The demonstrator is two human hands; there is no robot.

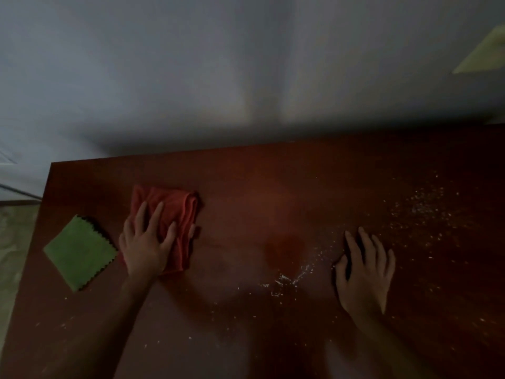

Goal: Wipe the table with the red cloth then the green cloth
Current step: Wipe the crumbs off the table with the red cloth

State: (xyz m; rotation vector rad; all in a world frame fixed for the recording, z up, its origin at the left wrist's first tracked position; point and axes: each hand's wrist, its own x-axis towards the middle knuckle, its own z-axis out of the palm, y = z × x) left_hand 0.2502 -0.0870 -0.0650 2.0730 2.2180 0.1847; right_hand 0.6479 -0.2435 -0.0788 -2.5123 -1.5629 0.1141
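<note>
head view — left hand [146,243] pressed flat on the red cloth [175,214], right hand [364,269] spread bare on the table [273,165]; first wipe in hand — next, sweep toward crumbs [420,209] at three o'clock.

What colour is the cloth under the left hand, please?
Red cloth, clearest in the head view.
</note>
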